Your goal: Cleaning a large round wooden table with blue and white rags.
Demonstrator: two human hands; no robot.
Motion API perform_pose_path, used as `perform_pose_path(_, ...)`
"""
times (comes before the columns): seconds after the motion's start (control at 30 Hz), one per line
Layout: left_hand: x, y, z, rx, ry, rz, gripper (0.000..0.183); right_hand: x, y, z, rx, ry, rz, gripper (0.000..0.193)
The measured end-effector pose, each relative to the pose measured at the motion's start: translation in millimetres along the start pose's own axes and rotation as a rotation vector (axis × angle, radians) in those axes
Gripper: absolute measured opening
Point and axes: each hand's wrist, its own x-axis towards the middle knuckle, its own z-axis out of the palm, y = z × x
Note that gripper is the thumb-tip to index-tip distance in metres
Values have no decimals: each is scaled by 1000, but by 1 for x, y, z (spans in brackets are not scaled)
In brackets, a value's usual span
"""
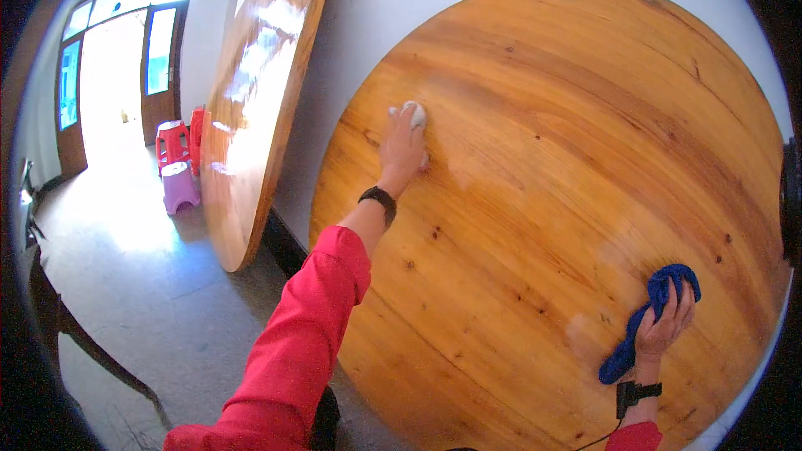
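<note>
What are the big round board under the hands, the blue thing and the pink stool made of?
Round board: wood, seemingly varnished; grain and knots show, with a soft shine.
Blue cloth: fabric, perhaps fluffy; it bunches softly under the right hand.
Pink stool: probably plastic, smooth; evenly coloured sides, moulded-looking shape.

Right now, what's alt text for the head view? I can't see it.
A person's right hand grips a bunched blue cloth on a large round wooden tabletop, while their left hand covers a white wad farther up. To the left, another glossy wooden tabletop stands on edge near red and purple plastic stools.
</note>
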Motion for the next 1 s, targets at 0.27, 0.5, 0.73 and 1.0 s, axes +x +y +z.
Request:
perform_pose_path(0.27,-21,27,3,-52,117,-117,42,-1,-6,-4,10,-53,50,49)
perform_pose_path(0.5,-44,121,27,-114,42,171,38,-1,-7,-6,18,-56,65,50)
perform_pose_path(0.73,-88,246,44,-239,-60,529,42,3,-13,-3,56,6,35,47)
perform_pose_path(1.0,-130,265,45,-320,-248,683,49,-2,0,3,36,7,16,47)
